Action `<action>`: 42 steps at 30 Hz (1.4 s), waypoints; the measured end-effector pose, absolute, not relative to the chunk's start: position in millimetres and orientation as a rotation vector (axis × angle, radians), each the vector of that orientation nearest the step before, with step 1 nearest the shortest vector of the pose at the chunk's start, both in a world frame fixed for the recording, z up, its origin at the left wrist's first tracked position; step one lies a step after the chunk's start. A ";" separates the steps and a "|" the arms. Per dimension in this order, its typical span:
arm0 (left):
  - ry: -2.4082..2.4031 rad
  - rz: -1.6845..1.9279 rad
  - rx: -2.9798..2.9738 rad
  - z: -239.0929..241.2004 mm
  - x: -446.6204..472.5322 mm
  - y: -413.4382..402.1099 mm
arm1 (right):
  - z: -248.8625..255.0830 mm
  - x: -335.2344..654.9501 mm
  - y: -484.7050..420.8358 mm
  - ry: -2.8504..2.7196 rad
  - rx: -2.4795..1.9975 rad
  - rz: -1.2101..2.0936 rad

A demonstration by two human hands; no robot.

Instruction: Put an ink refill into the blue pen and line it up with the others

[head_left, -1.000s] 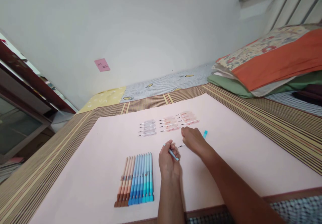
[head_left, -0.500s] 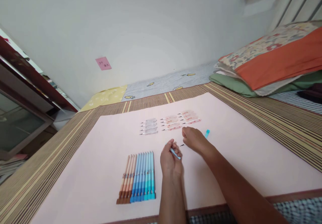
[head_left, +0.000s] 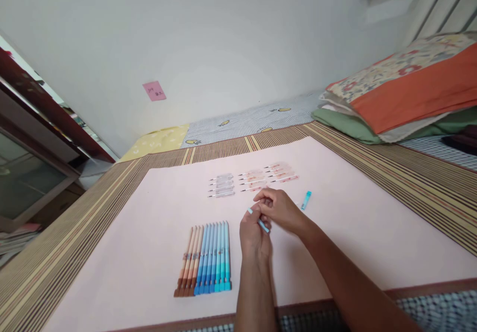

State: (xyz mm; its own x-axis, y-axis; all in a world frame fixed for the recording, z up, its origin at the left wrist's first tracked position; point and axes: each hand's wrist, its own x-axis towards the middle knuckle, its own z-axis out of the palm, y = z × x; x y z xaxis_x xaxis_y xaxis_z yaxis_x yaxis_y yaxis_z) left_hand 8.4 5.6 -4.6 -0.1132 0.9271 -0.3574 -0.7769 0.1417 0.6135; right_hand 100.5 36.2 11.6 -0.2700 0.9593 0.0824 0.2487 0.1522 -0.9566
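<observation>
My left hand [head_left: 251, 235] is closed, palm up, around a light blue pen barrel [head_left: 263, 226] that slants across its fingers. Over its fingertips, my right hand [head_left: 278, 207] is bent in a pinch; whatever is between those fingers is hidden. To the right of my right hand lies a turquoise pen part [head_left: 306, 200]. A row of pens [head_left: 208, 257], shading from brown through blue to turquoise, lies side by side to the left of my left hand. Beyond my hands are clear pen refills [head_left: 222, 185] with dark tips and further refills with reddish packaging [head_left: 253, 180].
Everything lies on a pale pink board [head_left: 149, 212] over a striped mat [head_left: 122, 198]. Folded bedding with an orange edge [head_left: 421, 93] is piled at the back right. A pink note [head_left: 154, 91] is stuck to the wall behind.
My right hand has moved left to meet my left hand's fingertips. The dark tip that showed below it is out of sight, and more of the turquoise part is visible.
</observation>
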 end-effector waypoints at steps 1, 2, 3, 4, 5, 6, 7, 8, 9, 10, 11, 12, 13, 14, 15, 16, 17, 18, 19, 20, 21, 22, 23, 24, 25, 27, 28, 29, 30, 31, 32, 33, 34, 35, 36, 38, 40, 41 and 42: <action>0.856 1.484 0.237 -3.9 7.8 5.6 | 12.6 100.7 35.3 -1.655 -1.143 1.190; 0.880 1.508 0.247 -3.4 7.5 5.6 | 13.8 101.3 34.8 -1.652 -1.114 1.210; 0.909 1.536 0.261 -3.3 7.4 5.6 | 15.1 101.8 34.4 -1.653 -1.094 1.220; 0.940 1.566 0.281 -3.4 7.7 5.6 | 16.4 102.1 34.1 -1.651 -1.087 1.217; 0.971 1.593 0.309 -3.6 8.4 5.5 | 17.9 102.0 33.7 -1.649 -1.091 1.204; 0.999 1.620 0.340 -3.8 9.1 5.5 | 19.5 101.7 33.1 -1.649 -1.100 1.182; 1.019 1.647 0.366 -4.0 9.7 5.5 | 21.1 101.4 32.7 -1.656 -1.109 1.155; 1.031 1.668 0.381 -4.1 10.0 5.5 | 22.6 101.6 32.4 -1.671 -1.118 1.120; 1.032 1.681 0.377 -4.0 9.7 5.6 | 24.0 102.8 32.4 -1.687 -1.128 1.073; 1.021 1.688 0.351 -3.7 8.7 5.7 | 25.0 105.4 33.0 -1.706 -1.139 1.015; 0.999 1.686 0.303 -3.2 6.8 5.8 | 25.5 109.7 34.2 -1.724 -1.151 0.949; 0.965 1.673 0.239 -2.6 4.3 6.1 | 25.3 115.8 36.0 -1.738 -1.169 0.878; 0.924 1.647 0.165 -2.0 1.4 6.4 | 24.5 123.3 38.2 -1.757 -1.197 0.806; 0.878 1.616 0.093 -1.5 -1.8 6.9 | 23.1 131.7 40.5 -1.784 -1.244 0.732; 0.835 1.588 0.031 -1.0 -4.7 7.3 | 21.0 140.3 42.6 -1.825 -1.326 0.650; 0.801 1.564 -0.014 -0.5 -7.2 7.7 | 18.5 148.4 44.3 -1.881 -1.428 0.575; 0.779 1.547 -0.042 -0.2 -8.9 8.1 | 15.6 155.3 45.5 -1.950 -1.522 0.524; 0.766 1.539 -0.052 0.1 -9.8 8.3 | 12.5 160.4 46.1 -2.025 -1.597 0.486; 0.758 1.536 -0.047 0.3 -9.8 8.4 | 9.4 163.5 46.2 -2.108 -1.653 0.447; 0.754 1.534 -0.035 0.4 -9.2 8.3 | 6.2 164.5 45.9 -2.190 -1.687 0.408; 0.751 1.527 -0.023 0.6 -8.2 8.1 | 3.2 163.7 45.5 -2.259 -1.703 0.364; 0.749 1.520 -0.007 0.8 -6.9 7.6 | 0.4 161.5 45.0 -2.312 -1.711 0.318; 0.747 1.516 0.010 1.2 -5.7 7.1 | -2.0 158.2 44.5 -2.349 -1.714 0.278; 0.747 1.516 0.031 1.7 -4.8 6.5 | -4.0 154.3 44.2 -2.369 -1.711 0.249; 0.750 1.519 0.051 2.4 -4.2 6.0 | -5.4 150.4 43.8 -2.376 -1.705 0.233; 0.758 1.531 0.087 4.2 -4.4 5.0 | -6.7 143.3 43.0 -2.383 -1.685 0.220; 0.759 1.539 0.096 5.2 -5.1 4.7 | -6.7 140.6 42.3 -2.385 -1.674 0.210; 0.756 1.545 0.099 6.2 -5.9 4.5 | -6.4 138.6 41.5 -2.383 -1.662 0.198; 0.749 1.553 0.100 7.2 -6.8 4.3 | -6.0 137.2 40.6 -2.378 -1.652 0.186; 0.738 1.562 0.101 8.0 -7.7 4.3 | -5.5 136.4 39.7 -2.373 -1.644 0.179; 0.727 1.570 0.103 8.7 -8.3 4.3 | -5.3 136.0 38.8 -2.369 -1.635 0.178; 0.720 1.575 0.105 9.1 -8.8 4.4 | -5.2 135.9 38.2 -2.365 -1.624 0.185; 0.716 1.576 0.109 9.3 -9.0 4.6 | -5.5 136.0 37.8 -2.364 -1.610 0.197; 0.717 1.577 0.110 9.2 -9.1 4.8 | -6.0 135.9 37.7 -2.369 -1.596 0.209; 0.721 1.576 0.108 9.0 -9.1 5.0 | -6.8 135.7 37.8 -2.374 -1.587 0.212; 0.732 1.580 0.101 8.0 -8.9 5.5 | -9.0 134.3 38.7 -2.383 -1.591 0.192; 0.733 1.588 0.103 6.7 -8.9 5.9 | -11.6 131.9 39.6 -2.388 -1.617 0.153; 0.725 1.591 0.110 6.0 -9.0 6.1 | -13.0 130.6 39.9 -2.382 -1.625 0.137; 0.716 1.593 0.119 5.3 -9.1 6.2 | -14.3 129.4 39.9 -2.364 -1.625 0.130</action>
